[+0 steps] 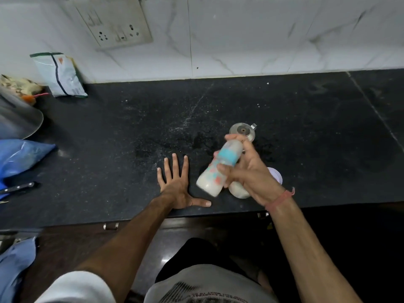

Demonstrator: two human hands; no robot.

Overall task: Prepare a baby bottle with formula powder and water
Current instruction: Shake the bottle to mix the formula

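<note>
Baby bottle (218, 169), milky and capped, is held tilted above the tabletop's (306, 127) front edge, teat end slanting toward the back; right hand (244, 169) fingers are curled round it. Left hand (177, 186) lies spread flat beside.

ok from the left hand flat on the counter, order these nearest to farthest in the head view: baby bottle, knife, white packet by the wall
From the left hand:
1. Baby bottle, just to its right, held by the right hand.
2. Knife, far left near the counter edge.
3. White packet, back left against the wall.
</note>
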